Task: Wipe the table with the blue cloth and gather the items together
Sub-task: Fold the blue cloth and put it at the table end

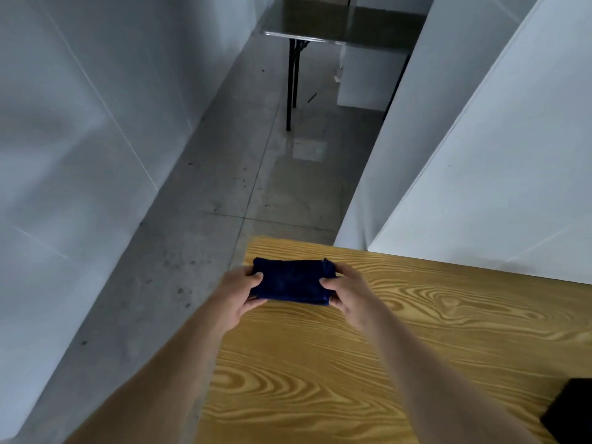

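A dark blue cloth [291, 281], folded into a small rectangle, is held over the far left corner of the wooden table [400, 347]. My left hand [238, 296] grips its left end, thumb on top. My right hand [347, 293] grips its right end the same way. Whether the cloth touches the tabletop I cannot tell.
A black object [573, 411] pokes in at the table's right edge, mostly cut off. White partition walls stand to the left and right. The grey floor [224, 187] runs ahead to a dark folding table [336, 27] at the far end.
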